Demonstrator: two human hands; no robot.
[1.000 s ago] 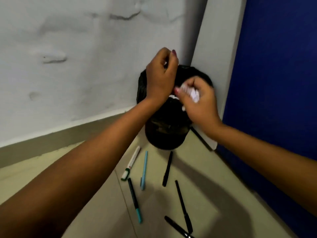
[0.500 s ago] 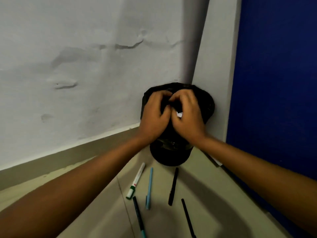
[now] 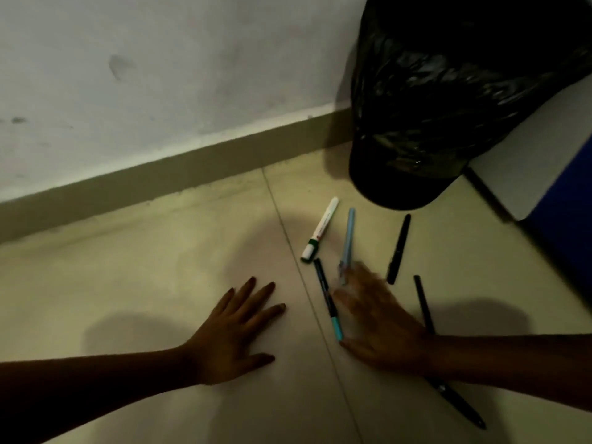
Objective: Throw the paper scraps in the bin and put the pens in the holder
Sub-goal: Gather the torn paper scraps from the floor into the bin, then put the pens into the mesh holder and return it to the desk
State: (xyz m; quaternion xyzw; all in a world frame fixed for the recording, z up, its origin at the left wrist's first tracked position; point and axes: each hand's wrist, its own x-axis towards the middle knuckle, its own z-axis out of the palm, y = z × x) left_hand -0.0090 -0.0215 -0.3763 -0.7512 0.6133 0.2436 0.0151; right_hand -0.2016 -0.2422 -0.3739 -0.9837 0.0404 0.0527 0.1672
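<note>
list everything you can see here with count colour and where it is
bin: 1, lined with a black bag, far right corner by the wall
marker: 1, white with green cap, on the floor before the bin
light blue pen: 1, right of the marker, lower end under the right hand
black pen with teal end: 1, left of the right hand
black pens: 3, one near the bin, one right of the hand, one partly under the right forearm
left hand: open, flat on the floor
right hand: open, blurred, over the pens
</note>
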